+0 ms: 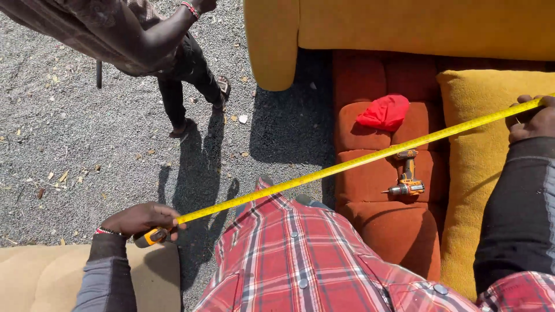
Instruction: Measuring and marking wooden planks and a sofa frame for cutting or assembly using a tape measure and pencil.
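Observation:
A yellow tape measure blade (358, 163) stretches diagonally from lower left to upper right. My left hand (140, 219) grips the orange and black tape measure case (151, 237) above a tan cushion (46, 277). My right hand (535, 119) pinches the far end of the blade against a yellow cushion (480, 167). My red plaid shirt (312, 260) fills the bottom middle.
An orange cordless drill (406, 176) and a red cloth (384, 112) lie on a rust-orange sofa seat (376, 214). A yellow sofa piece (370, 29) stands behind. Another person (139, 40) stands on the gravel ground (69, 144) at the upper left.

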